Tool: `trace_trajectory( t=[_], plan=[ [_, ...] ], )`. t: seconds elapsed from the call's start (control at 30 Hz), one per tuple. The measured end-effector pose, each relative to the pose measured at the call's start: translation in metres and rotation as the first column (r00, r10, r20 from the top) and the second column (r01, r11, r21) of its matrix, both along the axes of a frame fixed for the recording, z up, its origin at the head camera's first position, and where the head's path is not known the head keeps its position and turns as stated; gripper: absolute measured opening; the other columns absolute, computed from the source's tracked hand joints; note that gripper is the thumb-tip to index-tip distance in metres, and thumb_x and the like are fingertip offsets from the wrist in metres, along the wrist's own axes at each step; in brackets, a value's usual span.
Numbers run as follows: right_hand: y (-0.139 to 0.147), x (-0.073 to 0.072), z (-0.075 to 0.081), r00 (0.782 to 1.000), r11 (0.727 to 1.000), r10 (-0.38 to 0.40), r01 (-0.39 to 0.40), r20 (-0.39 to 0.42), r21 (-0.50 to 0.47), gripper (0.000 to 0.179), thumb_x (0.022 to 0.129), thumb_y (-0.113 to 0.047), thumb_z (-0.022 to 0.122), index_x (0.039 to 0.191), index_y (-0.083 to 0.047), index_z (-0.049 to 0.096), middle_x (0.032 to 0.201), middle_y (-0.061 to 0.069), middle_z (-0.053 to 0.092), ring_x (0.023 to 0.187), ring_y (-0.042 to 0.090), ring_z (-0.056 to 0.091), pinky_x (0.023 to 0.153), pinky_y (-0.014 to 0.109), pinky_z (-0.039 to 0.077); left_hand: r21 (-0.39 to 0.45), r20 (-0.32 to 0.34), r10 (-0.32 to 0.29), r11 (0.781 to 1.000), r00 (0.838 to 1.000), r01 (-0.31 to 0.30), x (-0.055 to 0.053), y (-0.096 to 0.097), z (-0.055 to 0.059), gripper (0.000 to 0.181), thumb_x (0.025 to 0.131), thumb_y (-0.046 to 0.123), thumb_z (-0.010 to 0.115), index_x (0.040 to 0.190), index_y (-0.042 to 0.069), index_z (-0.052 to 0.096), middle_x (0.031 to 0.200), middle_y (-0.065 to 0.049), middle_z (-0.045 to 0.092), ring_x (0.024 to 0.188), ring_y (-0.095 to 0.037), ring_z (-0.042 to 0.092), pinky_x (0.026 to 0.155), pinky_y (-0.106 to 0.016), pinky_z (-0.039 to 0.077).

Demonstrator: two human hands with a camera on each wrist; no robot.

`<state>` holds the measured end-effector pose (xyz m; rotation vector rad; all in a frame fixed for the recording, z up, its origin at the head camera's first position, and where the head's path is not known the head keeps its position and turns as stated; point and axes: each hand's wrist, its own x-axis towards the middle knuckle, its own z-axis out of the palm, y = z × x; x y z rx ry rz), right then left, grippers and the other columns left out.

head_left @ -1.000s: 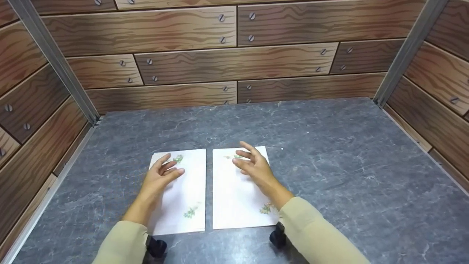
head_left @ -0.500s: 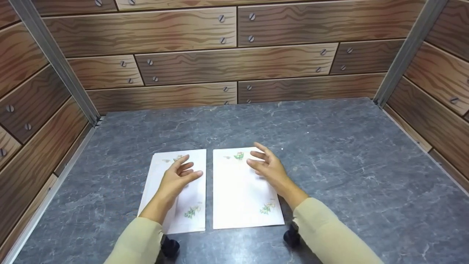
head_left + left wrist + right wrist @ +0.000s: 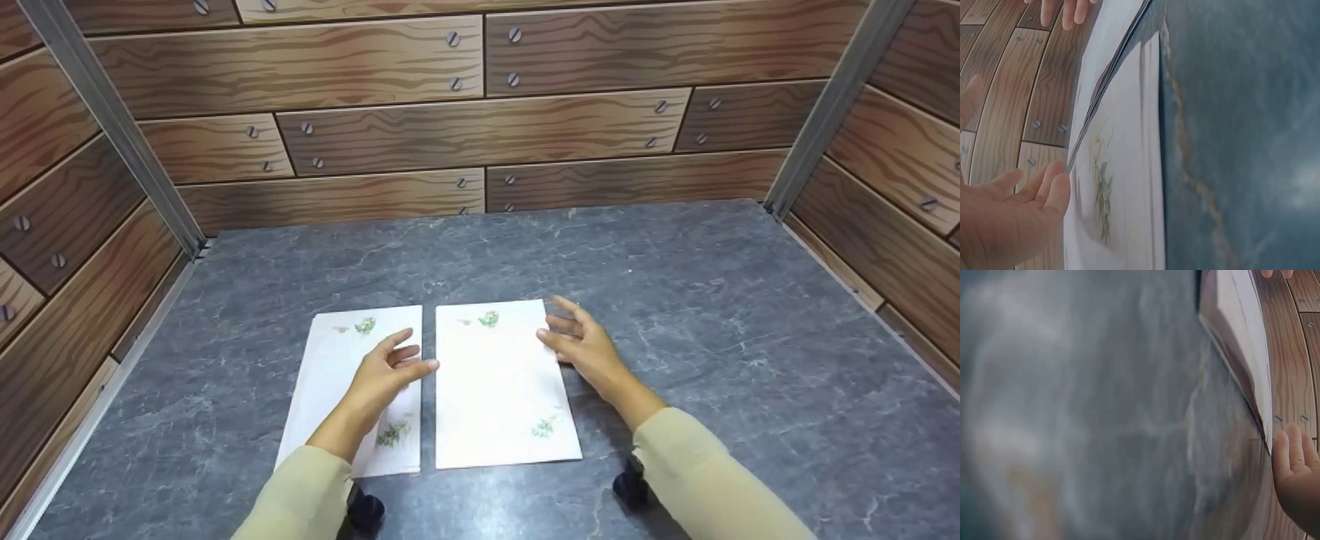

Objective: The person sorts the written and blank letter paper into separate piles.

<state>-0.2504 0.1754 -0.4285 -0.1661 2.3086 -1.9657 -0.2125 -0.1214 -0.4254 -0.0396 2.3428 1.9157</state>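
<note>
Two white paper stacks, printed with small green flower sprigs, lie side by side on the grey marbled table with a narrow gap between them. My left hand (image 3: 379,382) hovers over the right part of the left stack (image 3: 322,390), fingers relaxed, thumb tip over the gap. At the right edge of the right stack (image 3: 495,390) is my right hand (image 3: 592,352), loosely bent and holding nothing; whether it touches the paper I cannot tell. Layered sheet edges of the left stack (image 3: 1129,169) show in the left wrist view. The right stack's side (image 3: 1241,343) looks thick in the right wrist view.
Wood-patterned panels (image 3: 375,135) enclose the back and sides of the grey table (image 3: 712,337). Metal posts (image 3: 124,142) stand at both back corners. A tiny white speck (image 3: 630,271) lies right of the stacks.
Both hands have moved rightward above the table, the left from the left stack's outer side to its inner edge, the right off the right stack to its outer edge. The stacks stay put.
</note>
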Motion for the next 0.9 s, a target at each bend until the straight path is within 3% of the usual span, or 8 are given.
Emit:
trace_trajectory(
  t=[0.23,0.53,0.9],
  plan=[
    [0.012,0.003,-0.002,1.0,0.998,-0.011,0.011,0.003,0.068,0.081,0.086,-0.037,0.072,0.15,-0.014,0.029,0.141,0.019,0.043,0.12,0.033,0.051,0.093,0.045,0.047,0.009,0.017,-0.048,0.999,0.999,0.048,0.003,0.005,-0.001,0.08,0.084,0.029,0.074,0.147,0.003,0.032,0.138,-0.024,0.044,0.125,-0.038,0.045,0.101,-0.05,0.04],
    [0.02,0.011,0.0,1.0,0.997,-0.018,0.016,0.019,0.081,0.072,0.091,-0.022,0.067,0.15,-0.01,0.027,0.141,0.022,0.042,0.121,0.036,0.049,0.092,0.046,0.048,0.016,0.042,-0.069,0.998,0.997,0.068,0.004,0.011,-0.001,0.08,0.085,0.027,0.073,0.147,0.0,0.03,0.138,-0.026,0.044,0.124,-0.04,0.045,0.1,-0.049,0.041],
    [0.02,0.016,-0.006,0.999,0.998,0.007,-0.009,0.032,0.063,0.072,0.091,-0.02,0.067,0.15,-0.008,0.027,0.14,0.024,0.042,0.121,0.035,0.05,0.088,0.042,0.052,0.036,0.066,-0.065,0.997,0.996,0.063,0.003,0.013,-0.001,0.079,0.085,0.026,0.074,0.146,0.0,0.031,0.137,-0.028,0.045,0.123,-0.04,0.047,0.1,-0.047,0.042]
  ],
)
